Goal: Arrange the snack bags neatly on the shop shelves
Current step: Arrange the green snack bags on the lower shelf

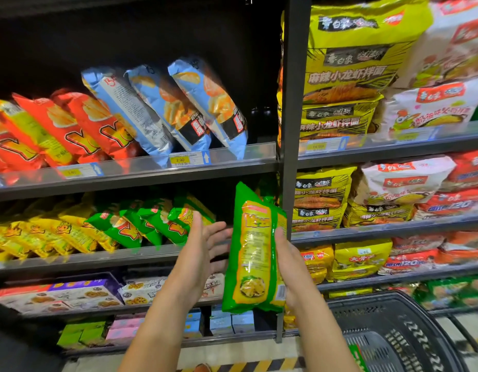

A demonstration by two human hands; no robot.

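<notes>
The right hand [291, 267] grips a green bag [255, 253] by its right edge, fingers wrapped round the side, holding it upright in front of the middle shelf [141, 255]; the left hand [203, 245] is open, palm toward the bag, just beside it and holding nothing. A one-sided grip on a slick, air-puffed film bag is a weak one, so I judge it could slip or twist as it goes in, and it might drop toward the basket [393, 331] below right. The bag is glossy, pillow-shaped, crimped at the top, with a yellow printed panel facing the camera. Behind the hands, the green row [144, 224] leans leftward, bags overlapping like tiles; pushing the new one in hard could topple them or crush the crisps inside. The gap at the row's right end looks narrow. Further up, the blue bags [179, 108] and red bags [71, 127] lean the same way behind a clear plastic lip. To the right, matte noodle packs [345, 76] lie stacked flat.
</notes>
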